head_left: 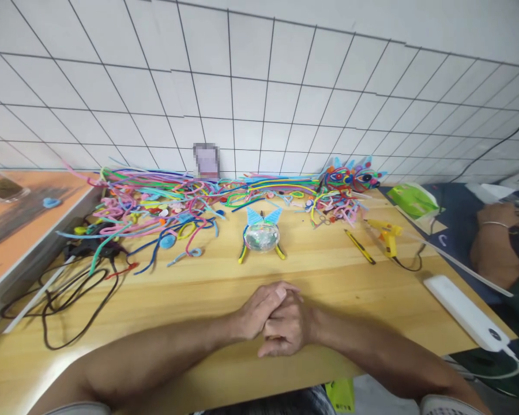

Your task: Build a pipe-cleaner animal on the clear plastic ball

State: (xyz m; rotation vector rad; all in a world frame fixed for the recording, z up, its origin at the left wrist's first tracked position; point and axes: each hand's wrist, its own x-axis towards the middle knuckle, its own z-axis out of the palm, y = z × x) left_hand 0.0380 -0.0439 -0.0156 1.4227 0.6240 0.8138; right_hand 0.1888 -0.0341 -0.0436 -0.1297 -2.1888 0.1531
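Note:
My left hand [262, 305] is laid over my right hand [285, 325], and the two are clasped above the front of the wooden table. The left fingers wrap across the back of the right, which is curled into a fist. No object shows in either. Just beyond them stands a small animal-like craft figure [262, 237]. It has a clear, shiny round body, blue pipe-cleaner ears [263, 217] and two dark legs with yellow tips. Right of the figure lie a yellow utility knife [360, 246] and a yellow hot glue gun [387, 233].
Pipe cleaners [164, 199] in many colours are heaped along the wall, with colourful finished figures [350, 176] at the back right. Black cables [75, 305] coil on the left. A white power strip [465, 311] lies at the right edge. Another person's arm [497, 248] is beyond it.

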